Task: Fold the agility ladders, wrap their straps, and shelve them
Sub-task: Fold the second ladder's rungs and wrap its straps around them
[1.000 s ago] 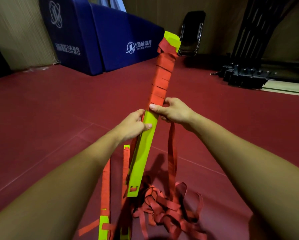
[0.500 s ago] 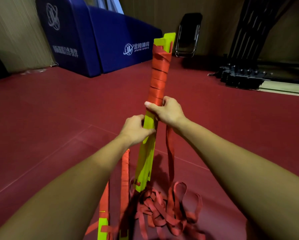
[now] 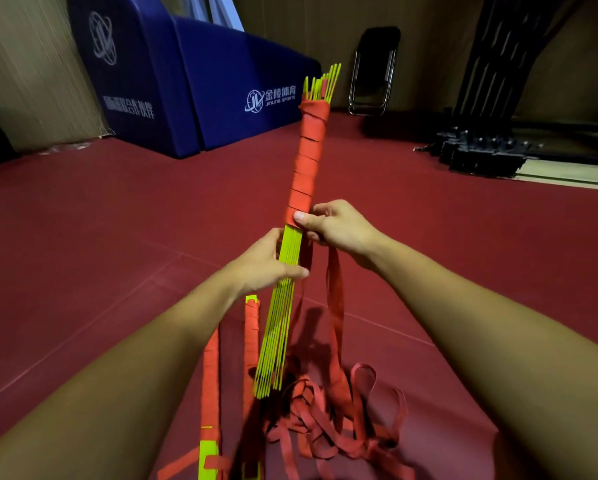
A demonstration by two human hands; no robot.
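Note:
A folded agility ladder (image 3: 283, 306), a stack of yellow-green rungs seen edge-on, stands tilted in front of me. Orange strap (image 3: 308, 157) is wound around its upper half. My left hand (image 3: 263, 265) grips the bare rungs just below the wrapping. My right hand (image 3: 335, 226) holds the bundle at the lowest turn, thumb pressed on the strap. Loose strap (image 3: 335, 306) hangs from the right hand down to a tangled pile (image 3: 328, 420) on the floor. Two wrapped ladders (image 3: 211, 375) lie on the floor below my left arm.
Dark red floor (image 3: 117, 237) all around. Blue padded gym blocks (image 3: 193, 88) stand against the far wall. A folded black chair (image 3: 373, 71) leans at the back. A black metal rack (image 3: 487, 147) stands at the right rear.
The bundle has turned about its long axis, from its flat face toward me to its edges. Both hands kept their places on it.

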